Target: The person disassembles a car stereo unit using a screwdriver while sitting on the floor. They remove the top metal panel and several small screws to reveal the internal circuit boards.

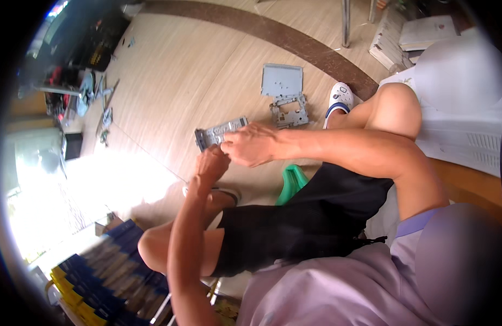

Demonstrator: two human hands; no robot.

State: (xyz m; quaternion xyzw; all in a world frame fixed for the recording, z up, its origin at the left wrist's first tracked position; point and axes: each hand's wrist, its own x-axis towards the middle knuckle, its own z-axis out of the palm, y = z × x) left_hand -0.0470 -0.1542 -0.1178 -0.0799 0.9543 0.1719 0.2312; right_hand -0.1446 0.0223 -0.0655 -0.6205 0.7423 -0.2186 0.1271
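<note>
Nearest, beside the left knee, rows of blue-and-yellow packs (104, 266) stand slanted; whatever they contain is hidden, and no open container shows clearly. Black shorts (300, 217) cover the person's lap, and a green object (292, 185) lies on the floor (164, 92) just past them.

Farther out, the left hand (211, 164) and right hand (252, 144) meet, fingers curled, at the near side of a metal assembly (218, 132) above or on the floor. Which hand grasps it, or whether either pinches some small part, cannot be told. A slip could drop it or scatter loose pieces; fingers crowded together could bend thin metal or catch an edge.

Beyond lies a cut-out metal frame (301, 116), then a flat grey panel (282, 80) touching or nearly touching it, short of the floor's dark curved band (294, 41). A stray foot in the white clog (340, 96) could knock either.
</note>
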